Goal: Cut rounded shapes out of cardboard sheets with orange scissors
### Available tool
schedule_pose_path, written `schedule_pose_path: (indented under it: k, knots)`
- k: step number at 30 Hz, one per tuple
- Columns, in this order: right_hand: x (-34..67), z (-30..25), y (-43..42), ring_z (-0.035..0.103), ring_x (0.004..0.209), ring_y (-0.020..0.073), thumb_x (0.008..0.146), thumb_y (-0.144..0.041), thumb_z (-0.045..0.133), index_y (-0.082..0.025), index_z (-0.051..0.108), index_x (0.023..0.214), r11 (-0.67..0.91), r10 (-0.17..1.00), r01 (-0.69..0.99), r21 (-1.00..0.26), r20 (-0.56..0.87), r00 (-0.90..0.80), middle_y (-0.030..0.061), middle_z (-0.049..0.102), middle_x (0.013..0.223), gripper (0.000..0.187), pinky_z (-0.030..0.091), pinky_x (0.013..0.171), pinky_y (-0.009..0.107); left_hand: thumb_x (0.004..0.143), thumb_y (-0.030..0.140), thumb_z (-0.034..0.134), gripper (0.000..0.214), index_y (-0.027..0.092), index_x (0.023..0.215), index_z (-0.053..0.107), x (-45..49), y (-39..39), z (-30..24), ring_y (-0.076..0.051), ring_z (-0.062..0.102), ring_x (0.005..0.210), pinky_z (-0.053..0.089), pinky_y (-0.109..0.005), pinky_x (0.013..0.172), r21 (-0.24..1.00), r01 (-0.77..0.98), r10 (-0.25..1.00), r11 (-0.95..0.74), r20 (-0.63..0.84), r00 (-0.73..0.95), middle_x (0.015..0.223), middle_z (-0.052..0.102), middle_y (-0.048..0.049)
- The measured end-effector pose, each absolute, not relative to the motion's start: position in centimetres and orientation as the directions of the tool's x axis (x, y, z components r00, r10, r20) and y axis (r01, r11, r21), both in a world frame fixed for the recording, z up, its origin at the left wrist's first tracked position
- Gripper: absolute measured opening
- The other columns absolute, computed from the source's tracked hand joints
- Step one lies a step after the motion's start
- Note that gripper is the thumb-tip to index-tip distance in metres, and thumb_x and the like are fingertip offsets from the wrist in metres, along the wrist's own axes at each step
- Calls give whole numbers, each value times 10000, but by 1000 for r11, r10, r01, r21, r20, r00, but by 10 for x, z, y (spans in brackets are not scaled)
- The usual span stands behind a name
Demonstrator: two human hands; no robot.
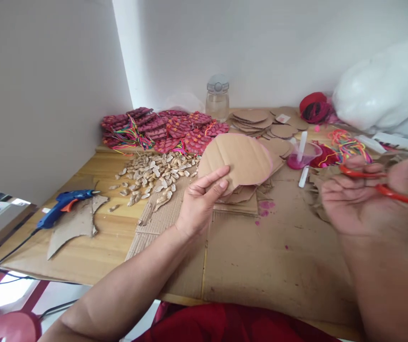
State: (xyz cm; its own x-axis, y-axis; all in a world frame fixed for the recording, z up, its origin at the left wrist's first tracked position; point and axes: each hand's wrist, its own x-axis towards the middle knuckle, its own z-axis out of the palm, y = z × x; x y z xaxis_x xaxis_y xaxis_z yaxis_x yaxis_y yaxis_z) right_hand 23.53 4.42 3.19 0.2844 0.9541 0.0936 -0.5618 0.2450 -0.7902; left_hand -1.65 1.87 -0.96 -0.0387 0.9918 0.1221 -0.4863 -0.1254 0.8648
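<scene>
A rounded cardboard cutout (239,156) with a pinkish right edge is pinched between the thumb and fingers of my left hand (202,204). I hold it up above the table, before a stack of cut cardboard (239,206). Over on the right, my right hand (364,204) has its fingers through the orange-red handles of a pair of scissors (389,190). The hand is somewhat blurred, and the blades do not show clearly. Pink stains (266,205) mark the cardboard sheet (275,256) below.
Peanut shells (157,171) are scattered left of centre. Patterned pink pieces (189,128) are heaped behind them. At left lies a blue glue gun (63,206) with its cord. Further back stand a glass jar (218,99), cardboard discs (252,116), a cup of pink paint (300,159) and a white bag (378,85).
</scene>
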Motion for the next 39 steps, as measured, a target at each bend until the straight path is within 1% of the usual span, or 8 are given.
schedule_pose_path:
  k: [4,11,17,23,28,33,36,39]
  knots:
    - [231,23,47,444,461,49,692,-353,878,-236,592,623,64,973,-546,-835,-69,220,-59,619,651,318,355,419,200,826,227,763,342,304,1158,744,-15,14,-11,-160,707,1032,549,-279,954,885,-451,992,-116,129,-2,1293,701,-10]
    - [167,-16,12,544,551,124,766,-403,823,-221,760,838,24,999,-66,-998,26,-33,11,704,710,205,420,494,268,838,244,752,420,311,1249,695,-12,9,-11,-247,595,1271,417,-405,1135,915,-384,987,-128,155,41,1309,692,-30]
    - [160,-17,6,587,575,151,812,-384,773,-237,750,829,90,995,-167,-982,97,-34,11,725,756,150,541,603,335,853,254,733,435,319,1280,674,-2,-1,-14,-260,584,1286,386,-436,1157,926,-374,983,-50,111,144,1358,656,-35]
    - [164,-14,5,712,814,230,855,-341,718,-223,733,783,120,990,-137,-983,129,-59,34,754,795,138,580,822,408,836,271,747,471,310,1297,662,2,-3,-14,-238,730,1030,447,-456,1104,913,-408,987,9,58,151,1094,782,-34]
    - [166,-14,2,680,737,195,868,-386,709,-238,730,851,118,992,-13,-993,118,-37,26,746,813,150,547,659,331,871,290,706,509,309,1368,600,2,-4,-14,-245,698,1107,429,-468,1114,918,-396,986,-27,90,141,1144,767,-49]
    - [168,-5,2,618,642,176,838,-376,728,-234,677,772,98,994,-2,-995,98,-45,1,673,694,165,504,603,321,885,262,686,457,303,1337,629,0,-8,-8,-250,580,1289,407,-403,1131,954,-290,963,-80,149,223,1438,589,-48]
    - [178,5,5,541,563,159,821,-340,711,-230,622,663,65,991,75,-995,55,-124,-16,599,602,212,446,536,305,834,219,744,595,341,1389,568,-8,-1,0,-241,497,1370,387,-375,1140,917,-344,974,-203,226,27,1464,568,-42]
    - [185,12,7,466,527,142,811,-350,704,-224,614,667,46,949,159,-986,-7,-316,-30,540,579,211,382,506,288,726,207,840,865,377,1472,437,-18,11,4,-249,644,1195,505,-394,1021,896,-410,985,-170,151,-77,1299,692,-55]
